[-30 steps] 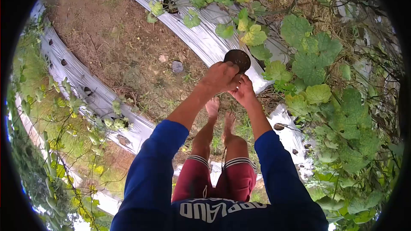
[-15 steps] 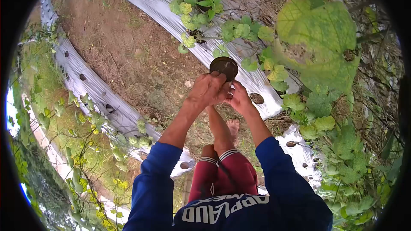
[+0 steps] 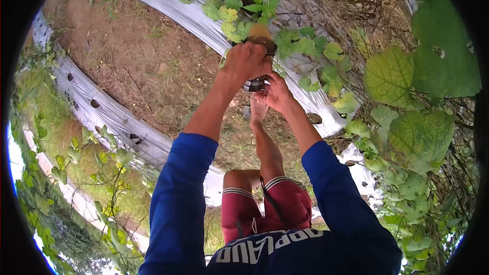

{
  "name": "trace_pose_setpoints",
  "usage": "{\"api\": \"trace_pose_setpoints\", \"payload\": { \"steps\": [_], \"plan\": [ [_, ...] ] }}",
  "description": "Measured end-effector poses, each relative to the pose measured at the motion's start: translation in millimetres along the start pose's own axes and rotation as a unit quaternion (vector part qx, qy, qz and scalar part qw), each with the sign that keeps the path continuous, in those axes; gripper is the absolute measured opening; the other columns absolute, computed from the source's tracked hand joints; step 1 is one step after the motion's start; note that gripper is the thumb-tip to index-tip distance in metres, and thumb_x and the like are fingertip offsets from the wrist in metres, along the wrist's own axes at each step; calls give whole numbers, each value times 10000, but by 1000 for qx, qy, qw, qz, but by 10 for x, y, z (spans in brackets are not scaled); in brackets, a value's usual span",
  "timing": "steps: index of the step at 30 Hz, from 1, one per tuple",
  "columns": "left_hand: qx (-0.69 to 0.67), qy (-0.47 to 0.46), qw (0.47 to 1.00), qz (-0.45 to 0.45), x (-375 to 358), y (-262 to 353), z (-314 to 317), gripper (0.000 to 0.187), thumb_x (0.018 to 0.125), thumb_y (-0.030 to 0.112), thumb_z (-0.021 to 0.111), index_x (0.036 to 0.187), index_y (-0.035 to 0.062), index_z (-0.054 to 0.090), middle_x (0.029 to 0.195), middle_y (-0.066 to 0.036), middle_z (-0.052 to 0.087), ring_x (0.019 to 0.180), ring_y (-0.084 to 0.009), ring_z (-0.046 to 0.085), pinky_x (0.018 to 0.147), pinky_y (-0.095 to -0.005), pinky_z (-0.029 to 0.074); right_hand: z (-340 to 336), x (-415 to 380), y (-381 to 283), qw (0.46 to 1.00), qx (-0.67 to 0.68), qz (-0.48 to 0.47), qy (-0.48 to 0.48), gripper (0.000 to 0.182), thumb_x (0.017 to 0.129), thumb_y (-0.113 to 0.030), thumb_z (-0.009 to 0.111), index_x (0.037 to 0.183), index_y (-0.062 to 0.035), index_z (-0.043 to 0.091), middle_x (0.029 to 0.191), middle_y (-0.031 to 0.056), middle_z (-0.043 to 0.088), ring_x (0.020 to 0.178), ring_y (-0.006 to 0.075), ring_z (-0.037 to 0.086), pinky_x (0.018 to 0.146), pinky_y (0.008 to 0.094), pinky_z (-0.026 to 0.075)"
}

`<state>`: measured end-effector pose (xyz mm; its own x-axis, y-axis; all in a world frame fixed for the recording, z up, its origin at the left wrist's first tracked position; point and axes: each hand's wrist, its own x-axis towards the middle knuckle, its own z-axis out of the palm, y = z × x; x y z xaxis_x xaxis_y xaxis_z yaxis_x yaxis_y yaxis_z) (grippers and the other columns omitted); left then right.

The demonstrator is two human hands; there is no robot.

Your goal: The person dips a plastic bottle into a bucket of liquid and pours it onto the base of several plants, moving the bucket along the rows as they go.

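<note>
A dark round object [image 3: 267,44], like a cup or a lid, shows just beyond my left hand [image 3: 246,62], whose fingers are wrapped round it. An orange-brown blur lies over its far side. Below that hand hangs a small dark, shiny piece [image 3: 254,84]. My right hand [image 3: 275,91] touches this piece with bent fingers and thumb. Whether the dark piece and the round object are joined cannot be made out.
Silvery plastic sheeting [image 3: 147,0] with round holes runs diagonally past the hands. Green vines [image 3: 232,12] grow through it. Large leaves [image 3: 422,140] hang at the right. Brown soil [image 3: 117,46] lies at the left, and a bare foot [image 3: 259,111] is below the hands.
Both hands have moved up in the view with the round object. The dark shiny piece has come into sight between them. A leg has stretched forward, and the surroundings have shifted.
</note>
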<state>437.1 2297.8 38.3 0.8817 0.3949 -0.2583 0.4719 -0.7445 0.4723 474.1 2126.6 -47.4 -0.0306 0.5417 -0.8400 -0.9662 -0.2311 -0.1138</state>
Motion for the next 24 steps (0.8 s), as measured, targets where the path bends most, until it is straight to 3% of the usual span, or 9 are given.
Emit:
{"api": "trace_pose_setpoints", "payload": {
  "steps": [10,12,14,18,24],
  "plan": [
    [-20,-42,999,14,2,-221,-257,257,769,283,587,748,31,634,724,-208,658,663,-363,663,625,-434,558,303,63,-8,999,11,25,39,481,892,-477,525,1190,-101,505,1015,115,589,851,247,584,797,407,500],
    [-59,22,997,43,-126,-282,-343,210,771,237,606,747,28,602,715,-201,639,634,-371,646,580,-437,541,401,56,-7,998,11,18,51,450,900,-458,527,1191,-116,508,1006,105,592,846,234,584,785,401,500],
    [-102,19,993,48,-244,-386,-513,176,780,203,620,772,30,592,736,-209,625,658,-389,633,574,-450,521,515,59,-9,999,-7,-31,41,390,921,-423,516,1187,-138,517,976,84,597,830,214,583,768,390,496],
    [-163,13,986,44,-468,-709,-808,138,787,138,629,799,24,552,734,-204,592,667,-414,611,560,-468,490,877,178,68,994,-78,-51,49,402,940,-453,441,1171,-135,523,987,93,594,828,210,573,786,409,481],
    [-138,-5,989,46,-537,-1487,-1111,150,783,177,626,791,40,567,728,-182,611,636,-385,628,549,-451,520,1555,690,419,998,-42,-18,31,409,945,-457,411,1172,-134,517,951,77,579,827,206,551,807,420,474]
  ]
}}
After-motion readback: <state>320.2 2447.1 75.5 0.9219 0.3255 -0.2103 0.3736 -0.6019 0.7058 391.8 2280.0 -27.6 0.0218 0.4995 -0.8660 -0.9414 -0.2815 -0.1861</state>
